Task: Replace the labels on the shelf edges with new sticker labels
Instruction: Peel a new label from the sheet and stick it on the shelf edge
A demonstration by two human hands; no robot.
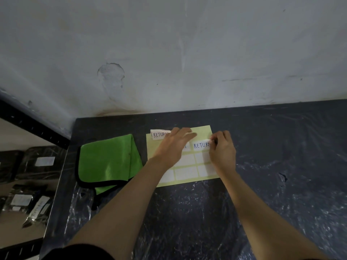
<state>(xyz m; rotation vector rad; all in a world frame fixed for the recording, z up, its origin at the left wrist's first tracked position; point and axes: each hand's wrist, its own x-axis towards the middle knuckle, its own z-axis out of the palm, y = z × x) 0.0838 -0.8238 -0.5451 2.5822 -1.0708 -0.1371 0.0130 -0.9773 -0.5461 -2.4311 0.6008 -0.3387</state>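
A pale yellow sticker sheet (201,131) lies on the dark table top, holding several blank white labels (185,172). My left hand (173,145) presses flat on the sheet's middle, fingers spread. My right hand (222,150) pinches the right end of a white label reading "RETURN" (201,146) in blue ink; that end looks lifted off the sheet. Another white label reading "RETURN" (159,134) in dark ink lies at the sheet's top left corner, partly under my left fingers.
A folded green cloth (109,160) with black trim lies left of the sheet. The table (281,156) is wrapped in shiny plastic and stands against a grey wall. At the far left, a black metal shelf (33,126) holds dark packets (30,203) with white labels.
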